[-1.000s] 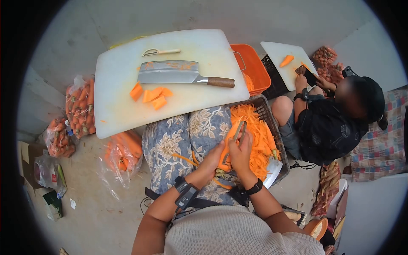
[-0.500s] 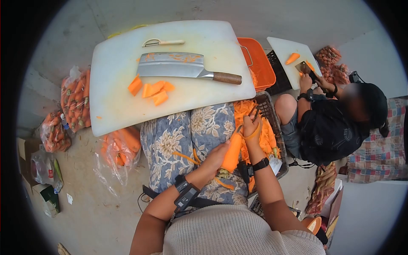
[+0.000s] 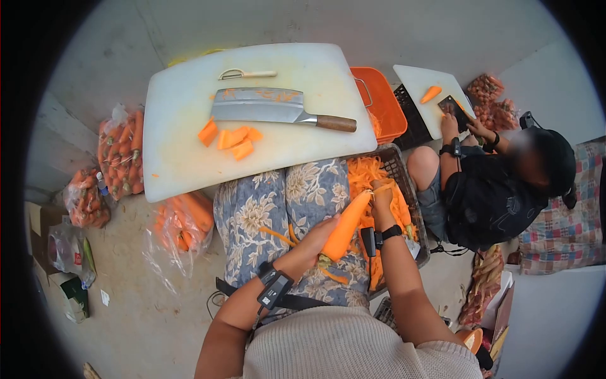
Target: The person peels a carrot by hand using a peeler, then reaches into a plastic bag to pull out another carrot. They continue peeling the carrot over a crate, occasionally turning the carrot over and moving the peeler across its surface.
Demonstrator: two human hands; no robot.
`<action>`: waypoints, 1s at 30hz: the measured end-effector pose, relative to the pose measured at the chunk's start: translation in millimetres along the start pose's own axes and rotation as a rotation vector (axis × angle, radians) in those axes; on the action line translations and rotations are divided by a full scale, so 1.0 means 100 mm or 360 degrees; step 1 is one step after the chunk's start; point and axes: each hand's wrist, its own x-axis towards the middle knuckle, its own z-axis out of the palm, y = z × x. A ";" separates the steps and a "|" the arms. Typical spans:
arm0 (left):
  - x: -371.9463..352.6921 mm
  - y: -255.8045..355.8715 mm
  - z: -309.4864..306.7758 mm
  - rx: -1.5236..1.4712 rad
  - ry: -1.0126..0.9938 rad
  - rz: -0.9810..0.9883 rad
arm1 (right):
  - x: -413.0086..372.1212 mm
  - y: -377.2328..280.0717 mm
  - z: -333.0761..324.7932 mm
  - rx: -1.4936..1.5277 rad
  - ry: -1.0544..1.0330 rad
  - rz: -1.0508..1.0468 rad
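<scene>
Cutting board (image 3: 183, 158): white, lying beyond both hands, past the flower-print lap.
Co-worker (image 3: 489, 189): seated well to the right of the right hand, hands on a smaller white board (image 3: 413, 79).
Crate (image 3: 396, 161): dark mesh, directly under the right hand, heaped with orange peelings.
Carrot bags (image 3: 120, 151): clear plastic, on the floor far to the left of the left hand; another bag lies nearer, beside the lap.
Orange basket (image 3: 382, 104): beyond the right hand, between the two boards.
Cleaver (image 3: 278, 106): flat on the cutting board, wooden handle pointing right, well ahead of the hands.
Carrot (image 3: 346, 227): peeled and bright, slanting up to the right over the lap, between the two hands.
Left hand (image 3: 312, 246): grasps the carrot at its lower, stem end.
Right hand (image 3: 382, 201): fingers curled at the carrot's upper tip, with a strip of peel hanging from it; it probably grips a peeler, but the tool is hidden.
Carrot pieces (image 3: 232, 139): cut chunks on the cutting board, just this side of the cleaver.
Spare peeler (image 3: 247, 74): at the cutting board's far edge, farthest from the hands.
</scene>
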 end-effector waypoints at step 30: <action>0.19 -0.20 -0.02 0.0209 0.0121 0.0253 | -1.36 -0.38 0.20 -0.0539 -0.0081 -0.1231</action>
